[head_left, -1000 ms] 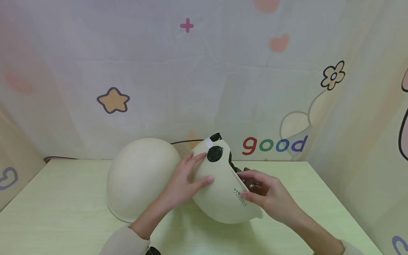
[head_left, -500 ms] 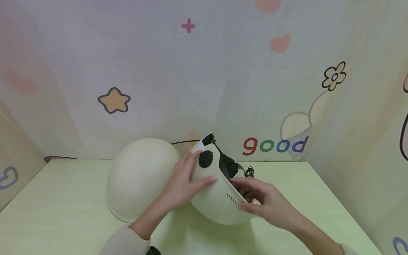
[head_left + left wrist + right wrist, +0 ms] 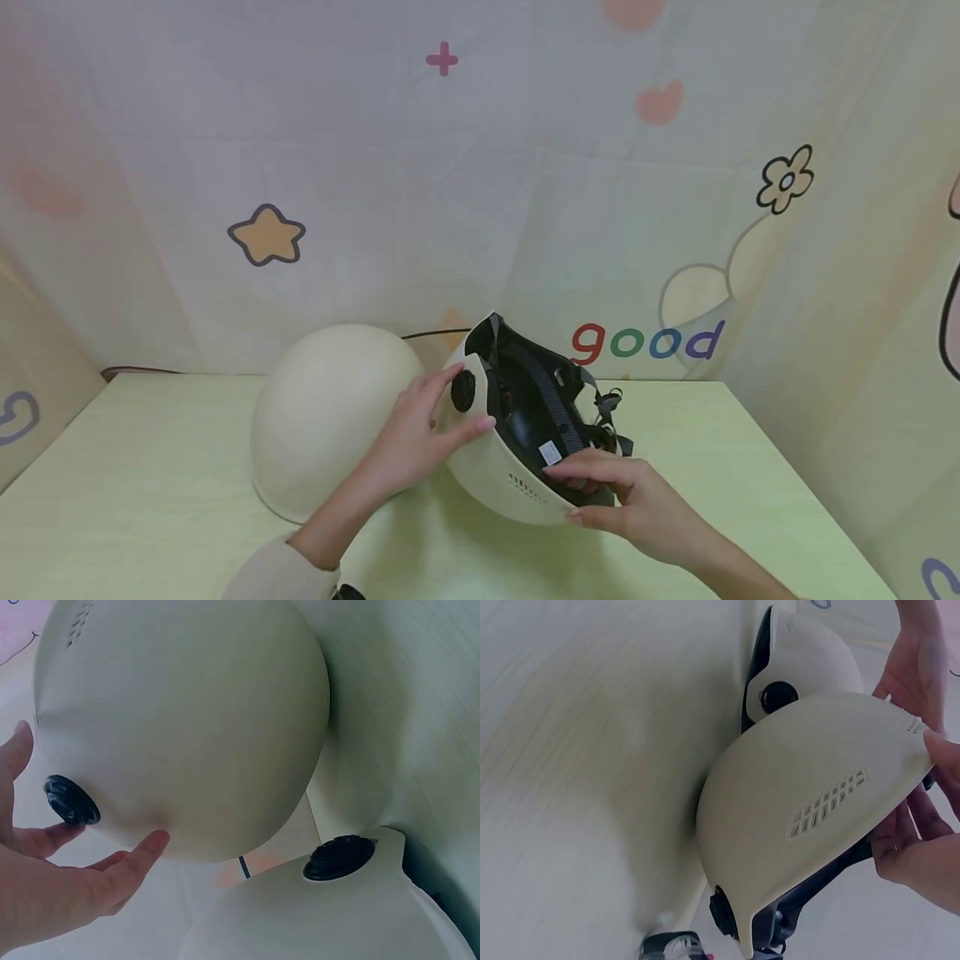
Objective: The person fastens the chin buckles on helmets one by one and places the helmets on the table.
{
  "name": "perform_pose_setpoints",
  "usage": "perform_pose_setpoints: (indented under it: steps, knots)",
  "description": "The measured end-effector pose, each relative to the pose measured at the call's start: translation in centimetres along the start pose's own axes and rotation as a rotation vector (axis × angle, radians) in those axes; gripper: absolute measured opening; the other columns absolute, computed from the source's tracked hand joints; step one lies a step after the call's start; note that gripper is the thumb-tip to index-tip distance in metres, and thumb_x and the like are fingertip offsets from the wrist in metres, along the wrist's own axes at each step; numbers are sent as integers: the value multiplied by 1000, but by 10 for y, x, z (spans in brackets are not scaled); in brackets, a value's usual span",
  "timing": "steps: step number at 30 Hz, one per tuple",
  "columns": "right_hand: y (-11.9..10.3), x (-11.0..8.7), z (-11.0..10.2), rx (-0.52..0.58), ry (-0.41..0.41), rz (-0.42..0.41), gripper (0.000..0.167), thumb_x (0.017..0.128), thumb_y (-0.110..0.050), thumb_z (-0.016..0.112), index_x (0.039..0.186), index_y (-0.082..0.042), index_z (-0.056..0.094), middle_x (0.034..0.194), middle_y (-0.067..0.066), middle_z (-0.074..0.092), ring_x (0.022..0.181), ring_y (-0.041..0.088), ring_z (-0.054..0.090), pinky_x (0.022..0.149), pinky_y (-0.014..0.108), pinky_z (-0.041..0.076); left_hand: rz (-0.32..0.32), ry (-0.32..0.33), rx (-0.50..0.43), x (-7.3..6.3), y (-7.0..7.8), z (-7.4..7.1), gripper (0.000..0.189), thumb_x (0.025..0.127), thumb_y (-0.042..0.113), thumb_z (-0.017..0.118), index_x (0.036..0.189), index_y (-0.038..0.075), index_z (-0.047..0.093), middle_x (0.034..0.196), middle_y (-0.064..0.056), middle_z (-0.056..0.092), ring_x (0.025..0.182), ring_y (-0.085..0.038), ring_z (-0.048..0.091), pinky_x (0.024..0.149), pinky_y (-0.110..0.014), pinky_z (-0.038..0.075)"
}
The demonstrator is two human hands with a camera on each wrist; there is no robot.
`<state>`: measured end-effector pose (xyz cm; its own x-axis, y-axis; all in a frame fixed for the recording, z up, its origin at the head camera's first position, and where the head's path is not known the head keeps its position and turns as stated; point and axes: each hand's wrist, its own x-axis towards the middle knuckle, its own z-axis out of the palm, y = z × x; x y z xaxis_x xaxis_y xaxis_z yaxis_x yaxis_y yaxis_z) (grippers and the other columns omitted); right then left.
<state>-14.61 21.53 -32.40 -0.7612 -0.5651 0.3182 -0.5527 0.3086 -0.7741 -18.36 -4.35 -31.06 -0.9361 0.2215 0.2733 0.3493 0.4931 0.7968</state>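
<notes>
Right hand (image 3: 630,496) pinches a tilted cream helmet (image 3: 491,479) by its rim (image 3: 525,463) with left hand (image 3: 416,427) spread against it in the head view, while left-wrist shows a black knob (image 3: 71,801) beside the fingers (image 3: 124,877), and right-wrist a second helmet (image 3: 817,660) just behind.
</notes>
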Motion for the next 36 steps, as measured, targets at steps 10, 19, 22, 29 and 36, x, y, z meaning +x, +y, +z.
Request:
perform_pose_setpoints:
  steps: [10, 19, 22, 29, 36]
  knots:
    - [-4, 5, 9, -32, -26, -109, 37, 80, -4, 67, 116, -6, 61, 106, 6, 61, 89, 15, 53, 77, 25, 47, -11, -17, -93, -2, -2, -10, 75, 80, 33, 70, 142, 19, 31, 139, -9, 37, 112, -34, 47, 86, -42, 45]
    - [-4, 6, -15, 52, -46, -29, 39, 83, -3, 64, 121, -1, 55, 110, 11, 61, 97, 20, 57, 79, 26, 48, -7, -63, -108, -3, -15, -21, 58, 85, 12, 64, 138, 16, 39, 137, -15, 38, 111, -38, 48, 85, -41, 47]
    - [-1, 3, -34, 84, 4, 108, 40, 84, -3, 63, 122, 3, 53, 113, 19, 58, 97, 24, 57, 79, 26, 49, -19, -63, -123, -3, -18, -22, 55, 86, 9, 62, 136, 15, 40, 134, -18, 39, 112, -38, 49, 82, -40, 49]
    - [19, -8, -75, -2, 158, 277, 41, 85, -12, 64, 122, 0, 53, 113, 6, 60, 97, 14, 59, 79, 26, 50, -59, -76, -135, -3, -27, -22, 54, 87, 8, 61, 137, 14, 39, 138, -18, 37, 114, -35, 49, 79, -39, 50]
    - [44, -11, -94, -71, 189, 330, 42, 86, -16, 63, 123, 0, 51, 113, 2, 59, 96, 11, 59, 80, 22, 48, -63, -71, -122, -1, -34, -20, 54, 88, 11, 60, 138, 13, 38, 135, -19, 42, 114, -32, 51, 87, -43, 45]
